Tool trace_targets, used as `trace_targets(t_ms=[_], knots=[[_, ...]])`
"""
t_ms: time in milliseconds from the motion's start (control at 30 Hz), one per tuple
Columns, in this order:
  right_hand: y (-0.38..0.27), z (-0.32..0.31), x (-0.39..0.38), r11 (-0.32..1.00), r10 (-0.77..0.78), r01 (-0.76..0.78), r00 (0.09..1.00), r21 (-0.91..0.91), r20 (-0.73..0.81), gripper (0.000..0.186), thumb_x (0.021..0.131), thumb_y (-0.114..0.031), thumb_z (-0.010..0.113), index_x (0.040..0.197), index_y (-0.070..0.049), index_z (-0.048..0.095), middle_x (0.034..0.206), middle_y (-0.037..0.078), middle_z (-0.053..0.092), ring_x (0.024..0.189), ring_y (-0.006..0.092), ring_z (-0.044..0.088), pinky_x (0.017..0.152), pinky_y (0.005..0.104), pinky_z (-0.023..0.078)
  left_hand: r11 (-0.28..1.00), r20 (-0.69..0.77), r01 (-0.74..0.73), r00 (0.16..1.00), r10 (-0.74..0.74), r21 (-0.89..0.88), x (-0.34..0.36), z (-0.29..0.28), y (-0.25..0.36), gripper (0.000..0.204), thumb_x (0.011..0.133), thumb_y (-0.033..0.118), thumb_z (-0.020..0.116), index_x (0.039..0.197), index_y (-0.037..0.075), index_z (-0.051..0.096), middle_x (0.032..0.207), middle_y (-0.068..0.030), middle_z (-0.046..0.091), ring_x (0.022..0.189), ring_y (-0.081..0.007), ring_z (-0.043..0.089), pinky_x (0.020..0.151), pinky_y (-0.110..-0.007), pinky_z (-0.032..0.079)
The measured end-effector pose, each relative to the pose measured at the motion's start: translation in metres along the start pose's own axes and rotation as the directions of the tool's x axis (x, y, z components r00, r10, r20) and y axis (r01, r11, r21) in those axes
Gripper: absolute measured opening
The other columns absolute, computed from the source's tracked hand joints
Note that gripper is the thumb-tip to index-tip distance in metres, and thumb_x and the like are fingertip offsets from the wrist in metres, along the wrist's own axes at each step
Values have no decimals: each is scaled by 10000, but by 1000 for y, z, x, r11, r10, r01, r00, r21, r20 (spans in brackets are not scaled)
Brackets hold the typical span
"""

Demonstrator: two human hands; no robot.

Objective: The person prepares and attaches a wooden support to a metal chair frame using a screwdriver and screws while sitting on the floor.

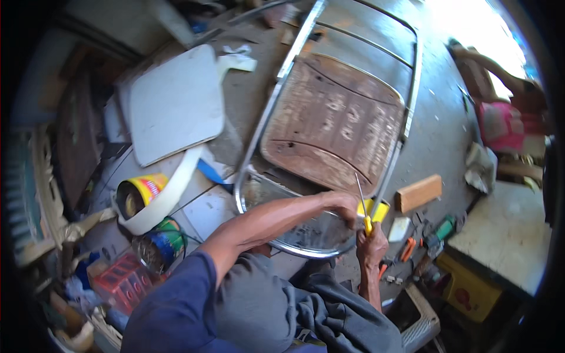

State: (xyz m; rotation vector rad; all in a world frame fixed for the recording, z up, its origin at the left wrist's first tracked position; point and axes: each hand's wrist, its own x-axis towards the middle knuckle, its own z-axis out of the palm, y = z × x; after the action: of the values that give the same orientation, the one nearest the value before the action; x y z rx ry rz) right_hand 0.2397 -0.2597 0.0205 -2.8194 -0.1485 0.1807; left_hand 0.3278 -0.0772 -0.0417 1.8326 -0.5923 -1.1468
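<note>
My right hand (372, 246) is closed around the yellow handle of a screwdriver (368, 226), its thin metal shaft pointing up. Just left of it, my left hand (342, 207) is bent downward with curled fingers over the near end of a metal chair frame (381, 187); whatever it may hold is hidden. The tubular chrome frame lies on the floor in front of me, with a worn brown board (335, 126) between its side tubes. Behind my hands, beside the frame's right tube, is a yellow object (381, 209), partly covered.
A white padded panel (176, 106) lies at the left, near a yellow can (141, 197) and a pale strip (170, 203). To the right are a wooden block (419, 193), orange-handled tool (407, 250), green power tool (441, 229) and a pale-topped table (500, 235). Another person sits far right.
</note>
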Motion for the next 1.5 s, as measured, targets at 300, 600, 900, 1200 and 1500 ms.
trace_targets(t_ms=[300,600,900,1200,1500], knots=[[88,3,-41,764,644,-645,762,-2,-60,282,845,-231,712,1017,-23,631,822,221,664,761,417,653,741,531,510,987,117,118,988,-105,-107,-4,-15,2,520,926,440,625,1209,10,696,1152,-193,709,1072,-294,658,926,-412,483],[25,-4,2,909,-39,64,997,411,-69,411,858,-194,746,1209,-5,647,1169,190,650,1094,364,619,970,429,495,988,-55,95,993,-102,-121,-40,-29,-6,407,1039,320,486,1284,39,649,1123,-150,720,1041,-243,678,915,-374,515],[-36,29,48,919,-266,207,953,334,141,450,967,-400,594,720,-25,570,713,200,606,731,410,611,688,516,470,782,-849,364,-47,-527,-506,-229,19,-132,315,966,230,569,1159,-10,633,974,-154,716,907,-282,705,808,-397,544],[-45,13,49,929,-137,8,937,371,322,556,979,-473,580,721,19,575,654,243,552,605,409,539,608,494,428,493,-547,-252,234,-804,-833,-248,80,-145,338,1029,299,553,1200,14,620,921,-68,670,725,-151,636,599,-318,540],[-60,-5,43,890,-128,-23,945,455,299,540,1017,-444,546,753,25,576,624,228,507,550,334,477,580,440,423,259,-562,-589,417,-714,-765,-286,45,-90,291,1034,272,563,1197,40,630,937,-52,690,730,-133,669,606,-295,566]])
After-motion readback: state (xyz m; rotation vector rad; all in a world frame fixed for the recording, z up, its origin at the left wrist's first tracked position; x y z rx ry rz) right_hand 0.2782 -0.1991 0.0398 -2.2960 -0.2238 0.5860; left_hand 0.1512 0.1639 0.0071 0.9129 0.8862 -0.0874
